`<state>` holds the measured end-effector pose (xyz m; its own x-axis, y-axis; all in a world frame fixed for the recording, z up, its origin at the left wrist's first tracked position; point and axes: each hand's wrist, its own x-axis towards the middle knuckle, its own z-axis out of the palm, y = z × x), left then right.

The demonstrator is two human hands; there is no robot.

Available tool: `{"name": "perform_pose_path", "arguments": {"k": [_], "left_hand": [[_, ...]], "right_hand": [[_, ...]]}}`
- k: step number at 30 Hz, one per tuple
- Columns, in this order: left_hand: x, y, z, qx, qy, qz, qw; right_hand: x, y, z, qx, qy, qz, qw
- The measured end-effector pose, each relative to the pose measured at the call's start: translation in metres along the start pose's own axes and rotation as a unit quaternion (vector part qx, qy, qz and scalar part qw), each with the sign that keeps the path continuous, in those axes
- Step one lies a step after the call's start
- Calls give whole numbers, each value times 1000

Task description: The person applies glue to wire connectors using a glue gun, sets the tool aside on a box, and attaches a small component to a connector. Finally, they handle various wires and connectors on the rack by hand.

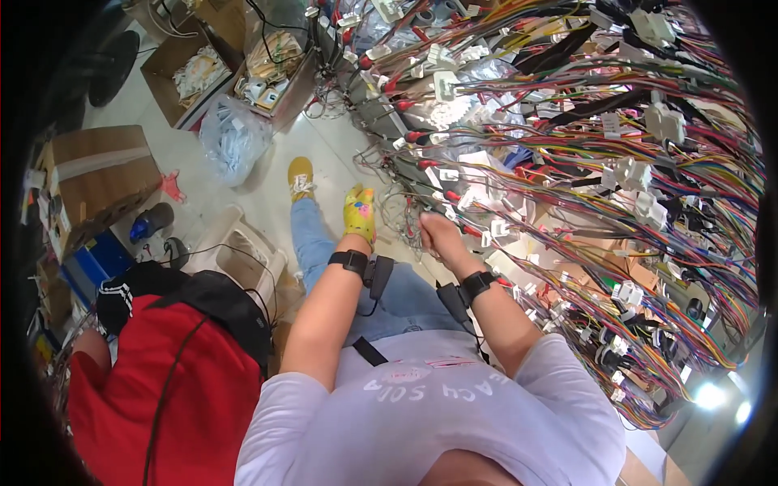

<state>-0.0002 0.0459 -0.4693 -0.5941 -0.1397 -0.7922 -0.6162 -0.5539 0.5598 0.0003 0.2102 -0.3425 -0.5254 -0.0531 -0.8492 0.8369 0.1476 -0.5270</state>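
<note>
My left hand, in a yellow glove with a coloured pattern, is held out over the floor beside the wire rack. Its fingers look curled, and whatever they may hold is hidden. Bare and closed, my right hand is close to the rack's edge, next to white connectors with red parts. I cannot make out anything in its fingers. Thin loose wires hang near both hands. Long bundles of multicoloured wires with white plastic connectors spread across the right side.
A person in a red top is close at my left, near a pale plastic stool. Cardboard boxes and a clear plastic bag of pale parts stand on the floor. A blue box lies farther left.
</note>
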Motion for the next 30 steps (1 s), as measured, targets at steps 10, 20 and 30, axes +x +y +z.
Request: {"name": "perform_pose_path", "arguments": {"k": [10,20,30], "left_hand": [[-5,34,-26,-142,-21,-58,988],[66,101,-22,243,-107,175,948],[143,64,51,272,-141,129,943]], "right_hand": [[100,-80,54,38,20,-127,991],[152,-39,57,105,142,19,984],[152,-48,62,208,117,-25,971]]}}
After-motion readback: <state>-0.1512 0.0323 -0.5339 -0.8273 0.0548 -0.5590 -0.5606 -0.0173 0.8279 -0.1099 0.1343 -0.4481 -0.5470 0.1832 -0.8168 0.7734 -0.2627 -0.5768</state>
